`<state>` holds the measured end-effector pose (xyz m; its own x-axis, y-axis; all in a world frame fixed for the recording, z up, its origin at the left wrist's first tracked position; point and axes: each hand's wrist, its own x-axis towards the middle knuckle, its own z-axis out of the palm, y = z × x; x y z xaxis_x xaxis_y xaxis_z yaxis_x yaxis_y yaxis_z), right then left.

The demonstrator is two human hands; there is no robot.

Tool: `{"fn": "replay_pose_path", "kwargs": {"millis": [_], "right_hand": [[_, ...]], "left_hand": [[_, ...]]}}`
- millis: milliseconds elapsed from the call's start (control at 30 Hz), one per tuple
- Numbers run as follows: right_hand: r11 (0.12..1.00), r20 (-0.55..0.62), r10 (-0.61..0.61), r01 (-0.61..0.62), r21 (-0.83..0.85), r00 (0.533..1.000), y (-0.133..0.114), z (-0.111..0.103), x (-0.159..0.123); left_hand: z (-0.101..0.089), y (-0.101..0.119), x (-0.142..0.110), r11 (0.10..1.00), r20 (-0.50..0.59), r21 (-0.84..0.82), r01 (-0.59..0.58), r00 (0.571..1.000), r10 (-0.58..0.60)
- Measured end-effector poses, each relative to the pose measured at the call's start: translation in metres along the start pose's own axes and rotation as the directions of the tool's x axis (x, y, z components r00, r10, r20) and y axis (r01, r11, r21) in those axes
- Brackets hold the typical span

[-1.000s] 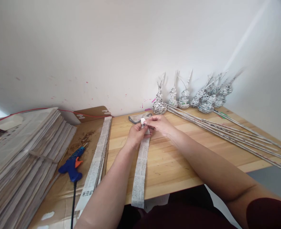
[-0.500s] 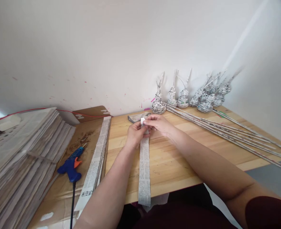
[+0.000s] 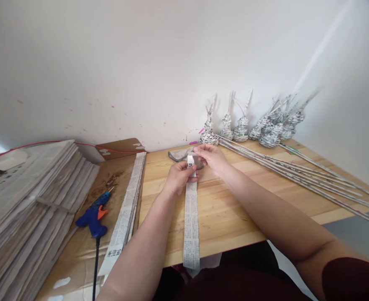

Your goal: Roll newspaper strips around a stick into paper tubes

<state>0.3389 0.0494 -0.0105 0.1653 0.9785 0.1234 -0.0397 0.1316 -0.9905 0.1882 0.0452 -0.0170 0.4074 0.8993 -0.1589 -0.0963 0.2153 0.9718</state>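
A: Clock centred on the L hand [image 3: 177, 177], pls. Far L?
B: Newspaper stack [image 3: 46, 200] at approx 9. Then glue gun [image 3: 92, 214] at 8, lying on cardboard [image 3: 76, 259], tip pointing to 1. Pile of cut strips [image 3: 124, 217] also at 8, closer in.
A: And the L hand itself?
B: Thumb & fingers closed on a newspaper strip [image 3: 191, 221], pinched nr its top end; tip w/ big print pokes up past the thumb. Dark-edged item [image 3: 178, 154] just beyond, at 12; can't ID it.
A: Rest of the strip?
B: Runs down to 6 over the wooden table [image 3: 228, 209], low end past the nr edge.
A: R hand [image 3: 212, 158]?
B: At 2, just beside the strip's tip. Thumb & index nearly together; can't tell if anything's btwn them.
A: Far R?
B: Woven paper figures [image 3: 241, 131] at 1 to 2, by the wall [image 3: 140, 62]. Long paper rods [image 3: 260, 158] at 3, fanned out.
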Motion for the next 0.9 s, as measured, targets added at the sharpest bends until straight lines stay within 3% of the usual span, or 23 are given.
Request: {"fn": "replay_pose_path", "kwargs": {"millis": [67, 133, 233, 367, 467, 633, 700, 767, 833, 900], "right_hand": [[0.945, -0.061, -0.188, 0.164, -0.282, 0.98, 0.004, -0.006, 0.004], [0.743, 0.027, -0.298, 0.249, -0.621, 0.954, 0.01, -0.012, 0.007], [0.463, 0.159, -0.202, 0.237, -0.854, 0.966, 0.019, -0.017, 0.01], [0.372, 0.059, -0.178, 0.123, -0.92, 0.982, 0.024, -0.019, 0.011], [0.399, 0.024, -0.191, 0.099, -0.912, 0.981, 0.02, -0.02, 0.009], [0.533, 0.071, -0.464, 0.343, -0.773, 0.883, -0.001, -0.014, 0.0], [0.676, 0.085, -0.394, 0.351, -0.648, 0.915, -0.008, -0.009, -0.003], [0.85, 0.19, -0.194, 0.262, -0.457, 0.962, -0.012, -0.006, -0.005], [0.941, 0.348, -0.037, 0.15, -0.303, 0.937, -0.012, -0.005, -0.005], [0.964, 0.423, 0.007, 0.106, -0.243, 0.906, -0.011, -0.005, -0.006]], "left_hand": [[0.0, 0.0, 0.0, 1.0, -0.021, -0.015, 0.002, 1.0, -0.002], [0.0, 0.0, 0.0, 1.0, -0.025, -0.027, 0.002, 1.0, -0.003], [0.001, 0.001, 0.0, 1.0, -0.018, -0.03, -0.007, 1.0, 0.006], [0.001, 0.002, -0.001, 0.999, -0.03, -0.033, -0.002, 1.0, 0.001], [0.001, 0.002, 0.0, 0.999, -0.026, -0.039, 0.001, 1.0, -0.002], [-0.001, 0.002, 0.001, 0.999, -0.063, -0.045, -0.013, 0.998, 0.01], [-0.001, 0.003, 0.001, 0.999, -0.071, -0.049, -0.024, 0.997, 0.02], [-0.001, 0.004, 0.001, 0.998, -0.08, -0.054, -0.025, 0.997, 0.021], [-0.001, 0.004, 0.001, 0.998, -0.078, -0.052, -0.025, 0.997, 0.021], [-0.002, 0.003, 0.001, 0.999, -0.059, -0.041, -0.031, 0.998, 0.028]]}}
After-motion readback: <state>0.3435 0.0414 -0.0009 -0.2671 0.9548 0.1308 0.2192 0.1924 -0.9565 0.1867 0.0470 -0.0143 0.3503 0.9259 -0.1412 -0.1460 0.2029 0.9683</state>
